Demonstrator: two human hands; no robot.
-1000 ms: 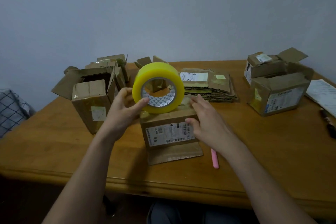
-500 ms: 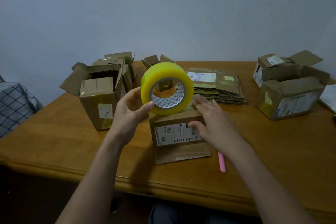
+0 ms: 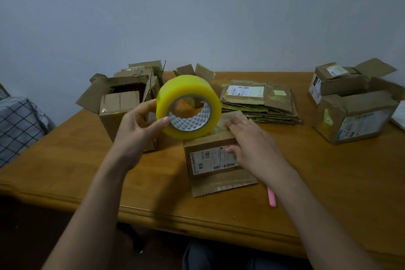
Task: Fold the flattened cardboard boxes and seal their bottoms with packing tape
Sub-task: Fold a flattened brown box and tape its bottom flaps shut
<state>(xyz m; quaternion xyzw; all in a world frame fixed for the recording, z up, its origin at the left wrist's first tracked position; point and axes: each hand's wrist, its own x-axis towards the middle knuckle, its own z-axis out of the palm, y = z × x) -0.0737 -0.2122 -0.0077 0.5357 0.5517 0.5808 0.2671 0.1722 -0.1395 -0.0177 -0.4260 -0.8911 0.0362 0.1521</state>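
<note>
One small cardboard box (image 3: 213, 155) stands bottom-up near the front edge of the wooden table (image 3: 328, 193), a loose flap splayed flat toward the person, as its base is being sealed. Just above the box's upturned face, the left hand (image 3: 137, 130) grips a fat roll of yellow packing tape (image 3: 188, 106), fingers curled round the outer rim and thumb hooked at the core, the roll held on edge, apparently so the strip can pay out straight across the seam. On the box itself, the right hand (image 3: 252, 144) lies with fingers straight across the top and thumb against the labelled front, seemingly pinning down the tape's free end and bracing the box against the pull; the tape end itself is too faint to confirm. Beside the box's right front corner lies a slim pink tool (image 3: 271, 197), likely a cutter kept within reach. Behind the box waits a stack of flattened boxes (image 3: 260, 103). Left of the box stand folded boxes (image 3: 122, 103) with flaps open; well to its right, two more boxes (image 3: 355, 103).
</note>
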